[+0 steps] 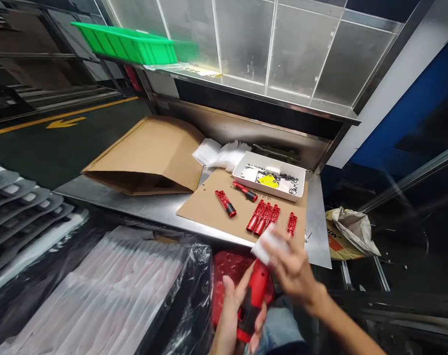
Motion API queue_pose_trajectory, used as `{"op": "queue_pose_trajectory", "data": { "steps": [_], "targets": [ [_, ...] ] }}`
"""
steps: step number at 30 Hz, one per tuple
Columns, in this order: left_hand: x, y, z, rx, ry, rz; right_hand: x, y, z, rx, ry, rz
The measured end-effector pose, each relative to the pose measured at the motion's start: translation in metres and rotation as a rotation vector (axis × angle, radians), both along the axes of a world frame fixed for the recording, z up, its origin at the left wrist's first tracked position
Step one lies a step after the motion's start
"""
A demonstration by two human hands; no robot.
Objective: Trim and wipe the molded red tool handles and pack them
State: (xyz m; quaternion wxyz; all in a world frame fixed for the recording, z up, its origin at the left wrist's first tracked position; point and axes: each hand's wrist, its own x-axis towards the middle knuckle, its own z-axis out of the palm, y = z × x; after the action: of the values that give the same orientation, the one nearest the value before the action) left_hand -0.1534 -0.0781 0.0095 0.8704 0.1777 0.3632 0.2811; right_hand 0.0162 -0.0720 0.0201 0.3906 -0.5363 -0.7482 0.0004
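1. A red and black part [258,281] is held in the left hand [231,309]. The thumb is kept on one side and the fingers are curled around the other, so the grip is closed on it. The part is tilted, with its red end up.
2. A white piece [267,243] is pinched in the right hand [293,270], at the top end of the held part. It is blurred, so whether it is paper or cloth cannot be told.
3. Just past the grip, a row of four red pieces [262,218] is laid on a flat brown board [209,207]. One more red piece [291,224] is seen to the right of the row.
4. Past the grip and to the left, two red pieces with black ends [225,203] are spread on the same board.
5. Farther past the grip, a white tray [299,183] is seen. Small black bits [292,183] and a yellow card [268,180] are held in it.
6. To the left of the tray, white sheets [229,155] are piled. Beside them a big brown box [146,153] is laid with its open end facing the near side.
7. To the left of the grip, rows of thin white wrap [98,291] are packed by black plastic [189,301].
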Motion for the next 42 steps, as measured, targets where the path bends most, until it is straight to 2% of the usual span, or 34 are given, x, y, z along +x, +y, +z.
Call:
{"op": "queue_pose_trajectory", "data": {
  "steps": [2,3,6,8,11,15,20,25,28,31,36,40,42],
  "targets": [
    [-0.002,0.002,0.003,-0.066,-0.034,-0.004,-0.003,-0.001,0.002,0.036,-0.009,0.137],
    [-0.003,0.002,0.004,-0.077,-0.062,-0.01,-0.003,0.0,0.002,0.04,-0.011,0.139],
    [-0.004,0.003,0.006,-0.039,-0.156,-0.032,0.002,0.006,0.004,0.033,0.047,-0.115],
    [-0.004,0.003,0.007,-0.005,-0.142,-0.05,0.003,0.007,0.004,0.019,0.079,-0.171],
    [-0.003,0.001,0.004,0.088,-0.044,-0.044,0.002,0.006,0.004,0.03,0.066,-0.075],
    [-0.006,-0.002,-0.002,0.305,0.178,-0.056,0.007,0.007,0.005,0.033,0.056,-0.14],
    [-0.011,0.001,-0.007,0.519,0.392,-0.127,0.02,0.006,0.005,-0.017,-0.024,-0.034],
    [-0.004,0.002,0.0,0.712,0.482,0.044,0.028,0.005,0.009,-0.033,-0.127,0.041],
    [0.001,0.0,0.006,0.744,0.562,0.071,0.027,0.004,0.013,-0.014,-0.121,0.024],
    [0.005,-0.004,0.007,0.769,0.691,0.101,0.023,-0.001,0.013,-0.012,-0.123,0.082],
    [0.009,-0.006,-0.005,0.821,0.756,0.133,0.007,-0.015,0.002,0.028,-0.044,-0.087],
    [0.01,-0.006,-0.013,0.835,0.835,0.145,-0.011,-0.022,-0.007,0.034,-0.026,-0.071],
    [0.011,-0.006,-0.014,0.865,0.862,0.138,-0.015,-0.02,-0.009,0.031,-0.029,-0.171]
  ]
}}
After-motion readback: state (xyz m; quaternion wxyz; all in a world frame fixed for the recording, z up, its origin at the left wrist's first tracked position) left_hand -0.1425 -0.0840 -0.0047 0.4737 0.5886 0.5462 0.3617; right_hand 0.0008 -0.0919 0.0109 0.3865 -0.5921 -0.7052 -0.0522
